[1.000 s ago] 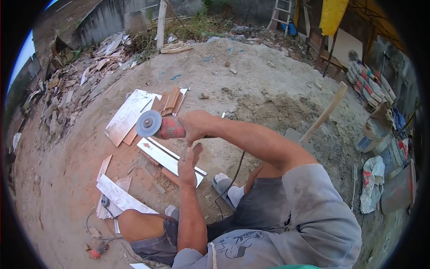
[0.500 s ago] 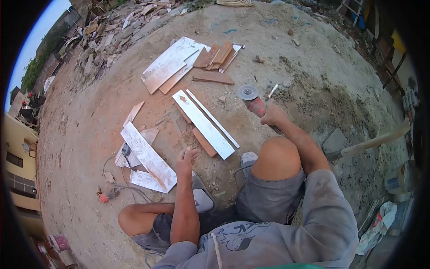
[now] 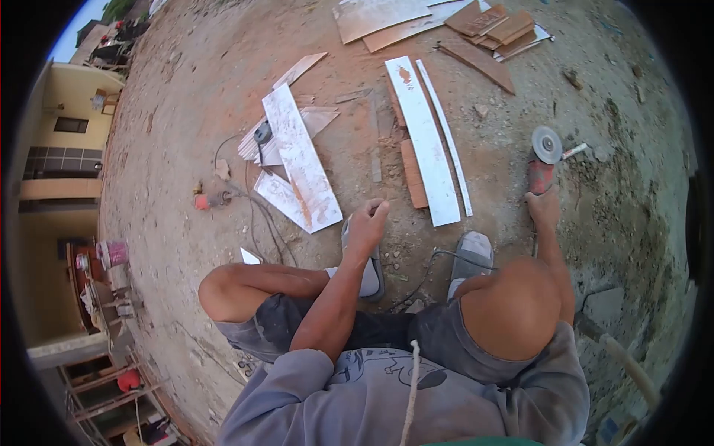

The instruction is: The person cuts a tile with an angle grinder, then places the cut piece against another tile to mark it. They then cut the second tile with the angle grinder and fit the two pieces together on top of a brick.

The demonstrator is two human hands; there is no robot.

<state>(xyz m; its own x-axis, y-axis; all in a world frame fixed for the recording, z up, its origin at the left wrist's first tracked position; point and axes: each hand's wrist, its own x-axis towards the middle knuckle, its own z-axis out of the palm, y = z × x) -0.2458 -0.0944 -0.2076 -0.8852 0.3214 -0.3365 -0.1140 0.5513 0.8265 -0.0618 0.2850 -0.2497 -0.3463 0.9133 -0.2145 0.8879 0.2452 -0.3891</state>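
Observation:
My right hand [image 3: 544,209] is wrapped round the body of a red angle grinder [image 3: 541,177], its round disc [image 3: 547,146] pointing away from me. The grinder is at or just above the ground, right of my knee. My left hand [image 3: 367,226] hovers above my left foot with its fingers curled in; nothing shows in them. Ahead, between my hands, lie a long white tile piece [image 3: 425,141] and a narrow white tile strip [image 3: 445,137] with a thin gap between them. Reddish-brown pieces [image 3: 413,175] stick out from under the long tile.
More white tile pieces [image 3: 301,160] lie at the left with a dark corded object [image 3: 262,133] on them. A second red power tool [image 3: 212,200] with cables sits left of these. Brown tile pieces [image 3: 509,28] are stacked farther off. A long wooden handle [image 3: 628,364] is at the right.
My view has swung left and down. The grinder has moved down and away from the tile strip to the right. My left hand's fingers have curled in.

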